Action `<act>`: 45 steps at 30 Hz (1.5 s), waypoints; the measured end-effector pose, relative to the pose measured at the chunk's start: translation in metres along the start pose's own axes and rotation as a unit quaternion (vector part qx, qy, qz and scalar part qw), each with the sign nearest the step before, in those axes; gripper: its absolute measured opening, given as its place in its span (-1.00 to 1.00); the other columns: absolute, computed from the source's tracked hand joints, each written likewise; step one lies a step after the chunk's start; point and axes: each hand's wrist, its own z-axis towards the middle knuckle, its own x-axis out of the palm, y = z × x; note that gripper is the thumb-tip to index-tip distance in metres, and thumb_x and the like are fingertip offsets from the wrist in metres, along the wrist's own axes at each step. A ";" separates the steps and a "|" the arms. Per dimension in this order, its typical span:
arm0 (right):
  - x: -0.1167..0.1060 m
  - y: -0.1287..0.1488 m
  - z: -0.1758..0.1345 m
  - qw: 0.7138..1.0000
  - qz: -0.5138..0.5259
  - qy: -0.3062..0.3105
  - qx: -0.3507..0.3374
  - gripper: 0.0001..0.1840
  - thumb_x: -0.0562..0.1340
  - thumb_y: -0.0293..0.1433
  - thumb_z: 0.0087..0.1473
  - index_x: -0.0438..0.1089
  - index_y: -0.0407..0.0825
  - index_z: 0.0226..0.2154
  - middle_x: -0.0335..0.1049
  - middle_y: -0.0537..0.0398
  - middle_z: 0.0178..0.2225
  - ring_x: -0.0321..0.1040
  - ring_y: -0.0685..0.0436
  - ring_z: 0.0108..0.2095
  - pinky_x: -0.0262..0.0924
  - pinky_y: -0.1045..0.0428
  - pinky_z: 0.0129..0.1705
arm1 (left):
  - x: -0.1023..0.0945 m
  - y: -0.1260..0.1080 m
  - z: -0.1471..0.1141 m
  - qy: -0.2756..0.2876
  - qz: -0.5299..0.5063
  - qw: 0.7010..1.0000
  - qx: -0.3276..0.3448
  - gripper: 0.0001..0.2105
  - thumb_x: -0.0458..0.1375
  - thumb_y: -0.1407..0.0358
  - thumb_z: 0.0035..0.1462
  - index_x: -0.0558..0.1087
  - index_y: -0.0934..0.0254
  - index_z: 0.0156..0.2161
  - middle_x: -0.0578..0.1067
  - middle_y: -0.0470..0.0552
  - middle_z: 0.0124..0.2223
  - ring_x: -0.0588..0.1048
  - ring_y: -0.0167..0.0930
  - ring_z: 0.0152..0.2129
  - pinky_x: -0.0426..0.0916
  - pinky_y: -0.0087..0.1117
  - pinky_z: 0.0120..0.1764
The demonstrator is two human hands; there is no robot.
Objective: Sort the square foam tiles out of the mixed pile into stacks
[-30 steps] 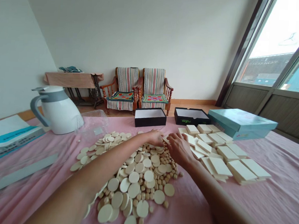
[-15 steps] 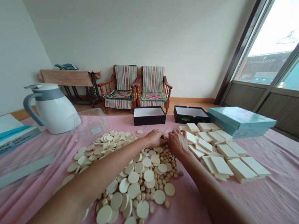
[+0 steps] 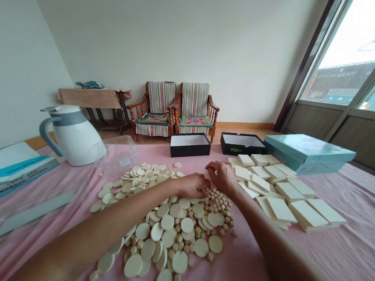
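My left hand (image 3: 194,185) reaches over a heap of round wooden discs (image 3: 168,237), its fingers stretched toward small wooden blocks with rounded corners (image 3: 216,198) and resting on them. Just right of it, my right hand (image 3: 222,175) is above the far end of these small blocks, fingers curled in. Whatever it may hold is hidden. The discs and small blocks lie mixed on a pink cloth (image 3: 246,264). Flat square wooden pieces (image 3: 288,191) are stacked to the right of my right hand.
Two open black boxes, a left one (image 3: 189,150) and a right one (image 3: 238,150), stand beyond the hands. A light blue box (image 3: 308,153) is at the right. On the left are a white jug (image 3: 78,141), a clear plastic container (image 3: 119,153) and a white-and-blue package (image 3: 15,171).
My hands were close together and have moved apart. The left has come down onto the small blocks, its fingers extending; the right sits slightly farther up. The view has shifted a little.
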 end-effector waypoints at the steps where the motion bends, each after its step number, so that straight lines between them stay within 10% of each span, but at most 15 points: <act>1: -0.001 0.003 0.000 0.997 0.077 0.007 -0.004 -0.73 0.08 -0.49 0.06 0.50 -0.04 -0.35 0.53 0.04 -0.38 0.43 -0.09 -0.32 0.15 0.01 -0.15 | -0.002 -0.002 -0.006 -0.007 -0.024 1.000 0.010 -0.75 0.11 0.30 0.15 0.45 0.28 -0.06 0.51 0.06 -0.10 0.47 -0.34 -0.17 0.33 -0.40 -0.08; 6: -0.004 0.017 -0.001 0.944 0.326 0.030 -0.032 -0.78 0.13 -0.40 0.02 0.50 -0.05 -0.39 0.51 0.11 -0.48 0.43 -0.04 -0.40 0.23 0.08 -0.28 | -0.008 -0.015 -0.047 -0.146 -0.048 0.986 -0.058 -0.80 0.11 0.33 0.16 0.48 0.27 -0.12 0.53 0.06 -0.09 0.48 -0.33 -0.13 0.32 -0.34 -0.03; 17: 0.020 0.016 -0.009 0.963 0.254 -0.002 0.090 -0.48 0.09 -0.12 0.13 0.38 -0.06 -0.70 0.29 0.11 -0.77 0.22 0.00 -0.71 0.15 0.08 -0.55 | -0.026 0.034 -0.146 -0.322 -0.118 0.897 -0.280 -0.70 0.06 0.13 0.10 0.51 0.30 -0.25 0.59 0.02 -0.23 0.53 -0.33 -0.29 0.41 -0.33 -0.15; 23: 0.040 0.031 0.007 0.986 0.163 0.018 -0.038 -0.73 0.07 -0.43 0.10 0.46 -0.07 -0.25 0.53 -0.01 -0.23 0.44 -0.08 -0.26 0.27 0.02 -0.17 | -0.039 0.087 -0.165 -0.253 -0.062 0.909 -0.324 -0.59 -0.04 0.02 0.11 0.48 0.32 -0.27 0.58 0.04 -0.24 0.50 -0.29 -0.27 0.37 -0.36 -0.19; 32: 0.094 0.074 0.070 0.982 -0.008 0.188 -0.012 -0.37 0.12 -0.06 0.13 0.29 -0.08 0.14 0.33 -0.20 0.11 0.25 -0.29 0.12 0.11 -0.14 0.10 | -0.021 0.121 -0.115 -0.139 0.026 0.935 -0.325 -0.73 -0.01 0.13 0.19 0.46 0.24 -0.29 0.56 0.04 -0.22 0.47 -0.34 -0.20 0.29 -0.41 -0.11; 40: 0.106 0.099 0.086 0.957 0.024 0.287 -0.034 -0.65 0.20 -0.16 0.06 0.53 0.06 -0.15 0.52 0.00 -0.12 0.40 -0.22 -0.08 0.20 -0.03 -0.03 | -0.012 0.117 -0.108 -0.079 0.079 0.922 -0.371 -0.69 -0.06 0.15 0.21 0.44 0.21 -0.11 0.45 0.21 -0.05 0.43 -0.14 -0.11 0.31 -0.11 -0.13; 45: 0.090 0.096 0.078 0.940 0.087 0.327 -0.040 -0.75 0.25 -0.33 -0.01 0.56 -0.06 -0.28 0.54 0.08 -0.36 0.39 -0.05 -0.36 0.22 0.12 -0.33 | -0.015 0.110 -0.110 -0.083 0.081 0.934 -0.337 -0.69 -0.10 0.21 0.24 0.47 0.27 -0.25 0.51 0.13 -0.19 0.46 -0.28 -0.19 0.31 -0.29 -0.15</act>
